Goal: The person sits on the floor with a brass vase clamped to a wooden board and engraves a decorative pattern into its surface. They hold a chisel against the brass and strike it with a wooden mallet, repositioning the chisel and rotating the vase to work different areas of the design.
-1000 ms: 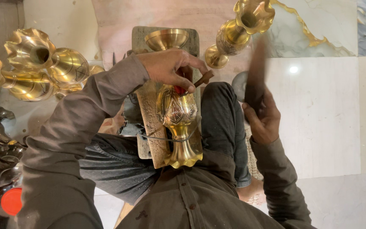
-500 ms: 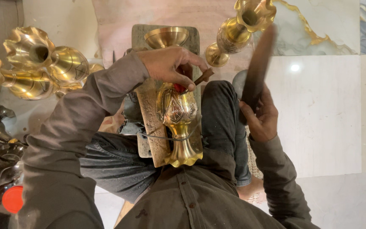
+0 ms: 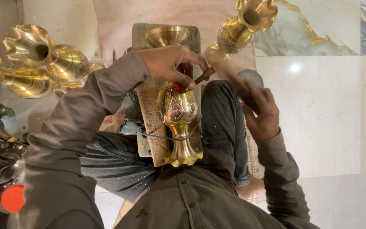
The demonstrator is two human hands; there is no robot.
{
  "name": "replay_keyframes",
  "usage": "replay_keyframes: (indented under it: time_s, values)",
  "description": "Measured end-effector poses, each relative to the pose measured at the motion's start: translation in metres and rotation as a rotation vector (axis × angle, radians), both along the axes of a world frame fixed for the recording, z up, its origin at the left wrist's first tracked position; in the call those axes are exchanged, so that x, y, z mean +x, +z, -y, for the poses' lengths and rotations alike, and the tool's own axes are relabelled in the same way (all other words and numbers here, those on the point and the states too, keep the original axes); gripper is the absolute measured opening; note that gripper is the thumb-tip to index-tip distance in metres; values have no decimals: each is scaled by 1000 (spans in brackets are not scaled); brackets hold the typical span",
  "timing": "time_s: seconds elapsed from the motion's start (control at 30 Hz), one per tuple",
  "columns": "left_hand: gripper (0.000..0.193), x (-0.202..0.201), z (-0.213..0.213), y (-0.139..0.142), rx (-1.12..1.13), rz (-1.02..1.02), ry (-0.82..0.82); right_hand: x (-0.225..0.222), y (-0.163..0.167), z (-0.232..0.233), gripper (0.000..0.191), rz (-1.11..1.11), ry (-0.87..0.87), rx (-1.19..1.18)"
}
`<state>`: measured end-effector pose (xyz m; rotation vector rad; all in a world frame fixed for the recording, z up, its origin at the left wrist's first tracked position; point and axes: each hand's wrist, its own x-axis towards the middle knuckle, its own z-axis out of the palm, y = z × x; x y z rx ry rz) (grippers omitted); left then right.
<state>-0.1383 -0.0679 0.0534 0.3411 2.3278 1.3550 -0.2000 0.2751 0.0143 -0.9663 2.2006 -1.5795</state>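
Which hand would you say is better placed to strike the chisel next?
Right. The right hand holds the blurred mallet beside the chisel, while the left hand is busy steadying it on the brass vase.

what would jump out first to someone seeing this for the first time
The engraved brass vase lying on a wooden board across the person's lap, dead centre. The left hand presses a small wooden-handled tool onto it, while the right hand swings a blurred striker just to the right. Shiny fluted brass vases crowd the left edge, and another sits at the top right.
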Motion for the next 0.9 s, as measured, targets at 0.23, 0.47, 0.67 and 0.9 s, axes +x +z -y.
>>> replay_keyframes:
  time_s: [0.23,0.47,0.67,0.9]
  values:
    - [58,-1,1,1,59,-76,-32,0,11,5,65,-199,-20,178]
    - [59,0,2,2,62,-20,-12,-2,8,2,62,-396,0,325]
    - [59,-1,2,0,60,-38,-19,-8,2,1,42,-96,-135,439]
    - [55,0,3,0,88,17,-6,-5,6,8,63,11,-9,9]
